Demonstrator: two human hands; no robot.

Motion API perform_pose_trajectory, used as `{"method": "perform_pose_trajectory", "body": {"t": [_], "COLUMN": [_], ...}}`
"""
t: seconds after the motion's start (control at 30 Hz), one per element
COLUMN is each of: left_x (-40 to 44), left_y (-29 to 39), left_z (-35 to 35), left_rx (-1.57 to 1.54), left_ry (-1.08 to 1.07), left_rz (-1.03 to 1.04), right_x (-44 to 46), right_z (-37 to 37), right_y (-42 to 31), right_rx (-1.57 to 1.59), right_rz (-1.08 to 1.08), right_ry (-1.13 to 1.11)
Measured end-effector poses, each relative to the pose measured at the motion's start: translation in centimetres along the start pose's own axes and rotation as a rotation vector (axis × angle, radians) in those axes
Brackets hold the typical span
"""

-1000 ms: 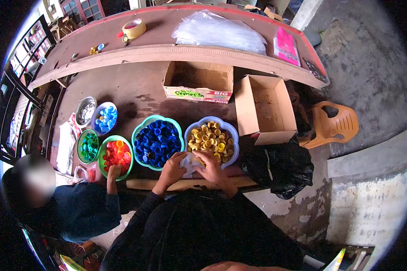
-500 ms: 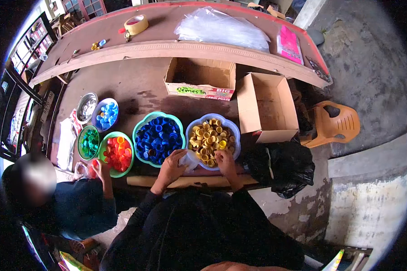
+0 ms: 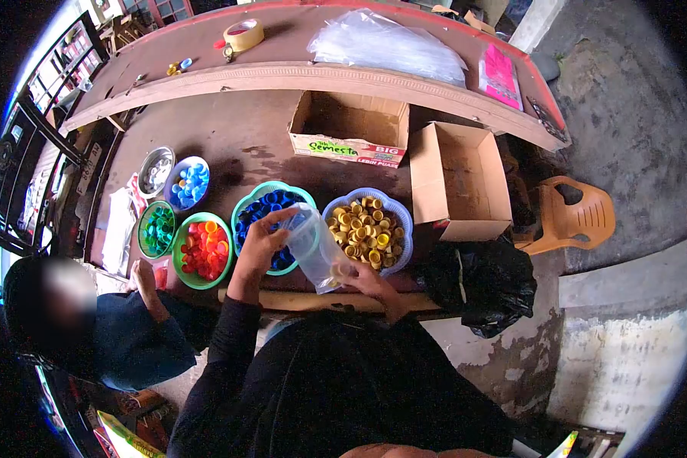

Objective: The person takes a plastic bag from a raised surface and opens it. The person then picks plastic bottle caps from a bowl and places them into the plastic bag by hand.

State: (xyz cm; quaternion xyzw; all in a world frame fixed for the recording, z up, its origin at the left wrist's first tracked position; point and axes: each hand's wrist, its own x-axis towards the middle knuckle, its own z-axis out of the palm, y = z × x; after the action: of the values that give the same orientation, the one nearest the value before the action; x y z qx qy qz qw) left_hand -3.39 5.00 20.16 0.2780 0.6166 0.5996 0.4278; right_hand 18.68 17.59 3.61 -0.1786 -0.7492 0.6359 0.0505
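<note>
- Green caps (image 3: pixel 158 231) sit in a small bowl (image 3: pixel 140 232), near a co-worker's hand (image 3: pixel 146 284).
- Red caps (image 3: pixel 208 248) heap the next bowl (image 3: pixel 200 285).
- Left hand (image 3: pixel 256 248), fingers somewhat spread, pinches the upper edge of a clear bag (image 3: pixel 311 248) before dark-blue caps (image 3: pixel 277 201).
- Within the tilted bag's lower end, a few yellowish caps seem to show; filling looks barely begun.
- Right hand (image 3: pixel 372 282) bends around that end; cannot tell what its fingertips pinch.
- Plenty of yellow caps (image 3: pixel 370 231) remain loose in the scalloped basket (image 3: pixel 407 229).
</note>
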Motion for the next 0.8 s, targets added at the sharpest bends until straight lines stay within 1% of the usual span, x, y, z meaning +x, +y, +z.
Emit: {"method": "perform_pose_trajectory", "body": {"t": [0.03,0.07,0.1,0.17,0.2,0.23,0.3,0.33,0.37,0.4,0.43,0.5,0.53,0.57,0.63,0.7,0.73,0.77,0.8], "left_x": [0.4,0.6,0.8,1.3,1.7,1.9,2.3,2.7,3.3,4.1,4.8,6.3,7.1,7.8,8.2,7.2,7.0,5.8,5.4], "left_y": [-0.3,-0.6,-0.6,-0.9,-1.2,-1.5,-1.8,-2.4,-3.7,-5.1,-6.5,-10.5,-13.7,-15.8,-17.8,-18.1,-17.7,-16.4,-16.3], "left_z": [-0.1,-0.1,0.0,0.0,0.0,0.1,0.3,0.0,-0.6,-0.9,-0.7,0.0,0.4,0.9,3.1,6.3,7.5,9.2,10.1], "left_rx": [-0.075,-0.03,-0.03,-0.053,-0.134,-0.134,-0.125,-0.125,-0.218,-0.312,-0.313,-0.599,-0.419,-0.819,-0.964,-0.958,-0.909,-0.96,-0.983], "left_ry": [0.029,0.059,0.056,0.074,0.072,0.069,0.117,0.115,0.083,0.05,0.046,-0.005,-0.061,-0.05,-0.253,-0.166,-0.144,-0.153,-0.182], "left_rz": [0.012,0.013,0.015,-0.021,-0.005,-0.003,-0.034,-0.032,-0.074,-0.116,-0.113,-0.16,0.024,-0.307,-0.466,-0.573,-0.633,-0.6,-0.598], "right_x": [-0.1,-0.3,-0.6,-1.3,-1.7,-2.0,-2.8,-3.4,-3.8,-4.1,-4.3,-5.0,-5.0,-4.9,-4.9,-4.9,-4.7,-4.4,-4.2], "right_z": [-0.5,-0.8,-1.1,-1.7,-2.0,-2.4,-3.5,-4.0,-4.8,-5.9,-6.9,-8.8,-9.9,-11.1,-13.1,-14.0,-14.5,-14.9,-15.3], "right_y": [0.0,0.0,-0.3,-0.9,-1.3,-1.8,-2.6,-3.0,-3.4,-3.6,-3.9,-6.6,-7.9,-7.9,-9.8,-13.0,-13.6,-14.1,-14.7], "right_rx": [0.095,0.191,0.189,0.553,0.611,0.61,0.821,0.746,0.745,0.6,0.452,0.329,0.273,0.222,0.149,0.005,-0.106,-0.217,-0.228], "right_rz": [0.119,0.239,0.238,0.231,0.228,0.226,0.189,0.135,0.132,0.092,0.053,-0.071,-0.079,-0.116,-0.147,-0.105,-0.158,-0.21,-0.213], "right_ry": [-0.004,-0.007,-0.004,0.089,0.138,0.14,0.248,0.333,0.335,0.452,0.565,0.693,0.746,0.792,0.783,0.809,0.81,0.808,0.809]}}
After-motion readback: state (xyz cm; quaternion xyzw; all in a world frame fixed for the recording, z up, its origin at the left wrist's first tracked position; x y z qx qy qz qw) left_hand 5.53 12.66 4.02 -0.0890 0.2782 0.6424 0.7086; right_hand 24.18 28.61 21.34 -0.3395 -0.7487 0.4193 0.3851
